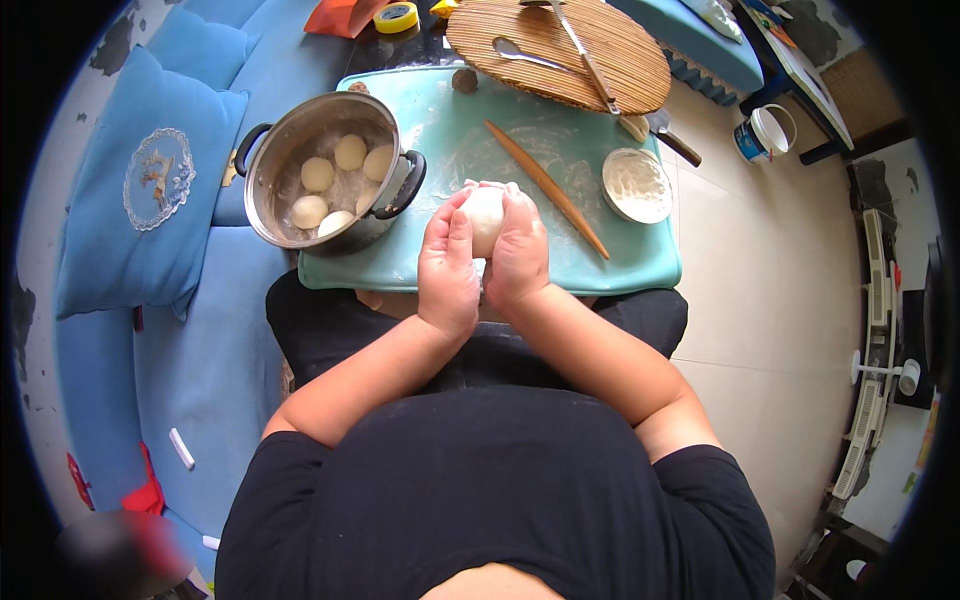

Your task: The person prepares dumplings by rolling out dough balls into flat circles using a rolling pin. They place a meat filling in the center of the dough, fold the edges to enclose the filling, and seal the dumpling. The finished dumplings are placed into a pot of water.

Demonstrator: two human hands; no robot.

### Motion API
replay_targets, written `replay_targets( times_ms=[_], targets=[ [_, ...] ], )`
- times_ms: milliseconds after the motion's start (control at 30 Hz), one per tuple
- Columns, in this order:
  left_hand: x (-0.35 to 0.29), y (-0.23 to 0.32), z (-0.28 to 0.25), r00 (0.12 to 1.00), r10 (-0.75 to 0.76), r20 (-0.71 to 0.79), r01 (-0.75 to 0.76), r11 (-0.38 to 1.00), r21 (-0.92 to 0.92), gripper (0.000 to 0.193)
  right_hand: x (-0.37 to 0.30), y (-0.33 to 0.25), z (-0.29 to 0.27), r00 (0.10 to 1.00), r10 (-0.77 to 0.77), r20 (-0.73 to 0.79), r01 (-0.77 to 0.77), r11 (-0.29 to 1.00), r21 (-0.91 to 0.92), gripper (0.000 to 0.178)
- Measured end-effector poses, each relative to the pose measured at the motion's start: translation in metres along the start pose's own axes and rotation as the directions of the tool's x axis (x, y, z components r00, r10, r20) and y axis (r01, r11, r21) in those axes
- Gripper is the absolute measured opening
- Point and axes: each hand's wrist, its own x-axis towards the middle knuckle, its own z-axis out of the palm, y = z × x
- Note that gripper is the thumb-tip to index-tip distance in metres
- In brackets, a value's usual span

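Between my two palms sits a round white dough ball, held above the near part of a turquoise, flour-dusted board. My left hand wraps its left side, and my right hand cups it from the right. Part of the ball is covered by my fingers. To the left stands a steel pot with black handles, holding several pale dough balls. A wooden rolling pin lies slantwise right of my hands. Farther right is a white bowl of flour.
At the back lies a round slatted mat bearing a spoon and a long-handled utensil. A knife lies by the board's right edge. A blue sofa borders the left; a white bucket stands on the floor.
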Motion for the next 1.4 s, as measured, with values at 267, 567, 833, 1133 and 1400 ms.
replay_targets(
  times_ms=[267,567,833,1133,1400],
  targets=[
    [0.021,0.012,-0.008,0.943,-0.331,-0.029,0.317,0.923,-0.219,0.042,0.007,-0.006,-0.003,0.988,0.006,0.154,0.021,0.985,-0.173,0.040],
    [0.014,0.006,-0.005,0.907,-0.413,-0.080,0.359,0.859,-0.365,0.038,0.002,0.011,-0.017,0.931,-0.200,0.304,0.323,0.841,-0.434,0.042],
    [0.006,0.013,-0.001,0.899,-0.422,-0.120,0.367,0.873,-0.322,0.037,0.013,0.011,-0.026,0.924,-0.023,0.383,0.203,0.876,-0.438,0.044],
    [0.014,0.018,0.000,0.877,-0.479,-0.025,0.427,0.803,-0.414,0.046,0.010,-0.012,-0.013,0.956,0.069,0.284,0.013,0.960,-0.278,0.048],
    [0.004,0.016,0.009,0.945,-0.324,0.037,0.312,0.864,-0.396,0.044,0.010,0.013,-0.027,0.897,-0.280,0.342,0.429,0.736,-0.524,0.033]
  ],
)
